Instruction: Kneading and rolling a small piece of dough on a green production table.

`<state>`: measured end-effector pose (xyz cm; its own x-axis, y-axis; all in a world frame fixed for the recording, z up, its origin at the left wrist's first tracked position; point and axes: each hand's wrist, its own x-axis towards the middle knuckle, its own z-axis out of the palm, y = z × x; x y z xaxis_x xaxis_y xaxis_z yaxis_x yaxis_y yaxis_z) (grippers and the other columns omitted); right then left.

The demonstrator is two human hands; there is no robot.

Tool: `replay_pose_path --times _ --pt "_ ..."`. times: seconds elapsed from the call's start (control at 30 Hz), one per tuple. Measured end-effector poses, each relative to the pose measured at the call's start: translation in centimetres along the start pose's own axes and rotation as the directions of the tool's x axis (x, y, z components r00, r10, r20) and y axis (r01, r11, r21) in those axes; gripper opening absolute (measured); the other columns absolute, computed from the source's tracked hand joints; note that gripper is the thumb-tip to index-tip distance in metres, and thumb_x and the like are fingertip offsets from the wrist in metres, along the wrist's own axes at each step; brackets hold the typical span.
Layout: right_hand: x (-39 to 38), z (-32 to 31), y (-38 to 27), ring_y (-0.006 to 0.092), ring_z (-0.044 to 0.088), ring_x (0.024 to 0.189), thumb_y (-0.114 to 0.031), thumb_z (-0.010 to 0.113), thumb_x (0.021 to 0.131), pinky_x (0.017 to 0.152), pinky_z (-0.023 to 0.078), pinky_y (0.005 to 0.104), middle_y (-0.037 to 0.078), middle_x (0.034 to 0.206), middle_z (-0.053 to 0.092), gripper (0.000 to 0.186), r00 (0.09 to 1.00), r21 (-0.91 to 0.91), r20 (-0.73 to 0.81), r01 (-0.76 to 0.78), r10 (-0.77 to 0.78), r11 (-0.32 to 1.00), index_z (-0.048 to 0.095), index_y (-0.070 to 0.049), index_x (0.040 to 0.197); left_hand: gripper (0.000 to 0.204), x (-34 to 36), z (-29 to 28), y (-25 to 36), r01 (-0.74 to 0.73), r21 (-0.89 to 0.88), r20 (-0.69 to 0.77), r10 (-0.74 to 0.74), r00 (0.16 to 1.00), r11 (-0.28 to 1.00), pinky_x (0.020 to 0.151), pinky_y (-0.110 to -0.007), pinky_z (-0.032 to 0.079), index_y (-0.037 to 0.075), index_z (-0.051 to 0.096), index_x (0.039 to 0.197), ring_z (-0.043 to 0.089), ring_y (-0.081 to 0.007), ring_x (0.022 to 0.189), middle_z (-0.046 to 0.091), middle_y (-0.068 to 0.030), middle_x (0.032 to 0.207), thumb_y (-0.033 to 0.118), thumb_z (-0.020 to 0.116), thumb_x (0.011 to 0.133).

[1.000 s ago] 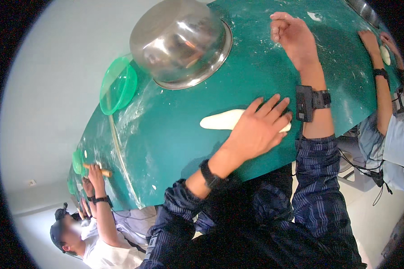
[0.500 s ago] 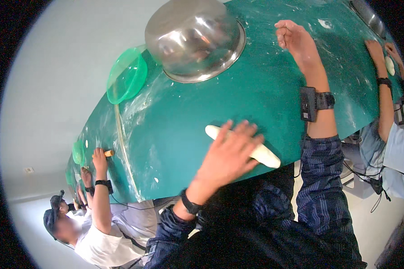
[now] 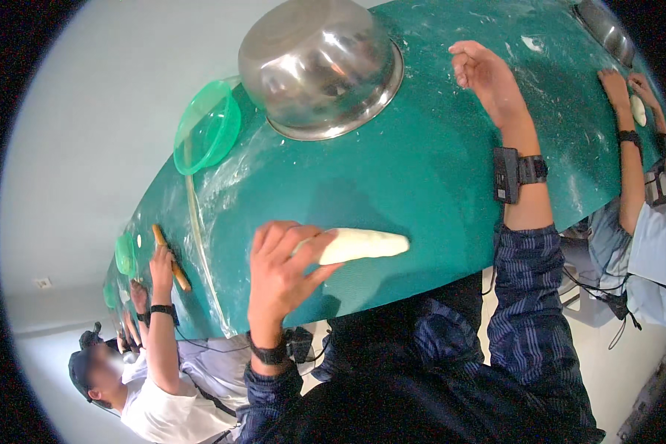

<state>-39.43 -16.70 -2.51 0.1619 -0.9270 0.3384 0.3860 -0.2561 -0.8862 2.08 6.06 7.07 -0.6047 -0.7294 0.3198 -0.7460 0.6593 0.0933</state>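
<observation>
My left hand (image 3: 285,259) is closed around one end of a pale log of dough (image 3: 366,246). The dough is lifted over the green table, its tapered free end pointing right and a shadow lying below it. Farther off and to the right, my right hand (image 3: 488,78) hangs over the table with its fingers loosely curled in; nothing shows in it.
A large steel bowl (image 3: 322,70) sits upside down at the far side of the green table (image 3: 436,177), beside a green plastic basin (image 3: 216,133). At left a co-worker's hand (image 3: 161,266) is on a rolling pin (image 3: 180,275). At far right another person's hands flank dough (image 3: 638,110).
My left hand has gone from lying over the dough on the table to gripping its end, raising it and shifting left. My right hand has barely moved. The co-worker's rolling pin has turned.
</observation>
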Motion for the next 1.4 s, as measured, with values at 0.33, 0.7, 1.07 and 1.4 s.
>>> replay_pose_path --times 0.33,0.7,1.07,1.4 --pt "0.1 0.5 0.7 0.0113 0.056 0.081 -0.031 0.053 0.114 0.075 0.044 0.0292 -0.002 0.088 0.061 0.034 0.998 -0.079 -0.025 -0.065 0.063 0.995 0.071 -0.004 0.123 0.060 -5.1 2.6 -1.0 0.440 -0.059 0.194 -0.422 0.886 0.896 0.100 -0.051 0.052 0.012 0.075 0.136 0.069 -0.0343 0.114 0.075 -0.0104 0.126 0.028 0.093 0.081" --pt "0.1 0.5 0.3 0.0096 0.057 0.079 -0.030 0.057 0.114 0.071 0.046 0.0270 -0.001 0.090 0.064 0.029 0.996 -0.109 -0.037 -0.087 0.084 0.990 0.077 -0.010 0.120 0.062 -6.5 -1.7 -5.3 0.459 -0.024 0.182 -0.447 0.876 0.888 0.107 -0.050 0.049 0.010 0.072 0.136 0.063 -0.0359 0.128 0.070 -0.0117 0.140 0.013 0.093 0.078" --pt "-0.5 0.7 0.6 0.0095 0.055 0.080 -0.025 0.052 0.114 0.075 0.046 0.0277 -0.003 0.093 0.065 0.029 0.949 -0.273 -0.202 -0.292 0.242 0.917 0.075 -0.008 0.120 0.035 -8.3 -2.9 -8.2 0.582 -0.248 0.189 -0.551 0.813 0.774 0.090 -0.037 0.058 0.004 0.082 0.114 0.075 -0.0266 0.097 0.079 -0.0132 0.107 0.009 0.094 0.082" --pt "-0.1 0.8 0.4 0.0084 0.056 0.080 -0.025 0.052 0.113 0.074 0.046 0.0268 -0.003 0.092 0.065 0.029 0.958 -0.302 -0.168 -0.276 0.234 0.912 0.076 -0.009 0.117 0.037 -1.3 -2.0 -0.5 0.143 -0.036 -0.097 -0.146 0.984 0.989 0.077 -0.038 0.056 0.012 0.082 0.113 0.073 -0.0272 0.090 0.080 -0.0053 0.110 0.006 0.092 0.078"
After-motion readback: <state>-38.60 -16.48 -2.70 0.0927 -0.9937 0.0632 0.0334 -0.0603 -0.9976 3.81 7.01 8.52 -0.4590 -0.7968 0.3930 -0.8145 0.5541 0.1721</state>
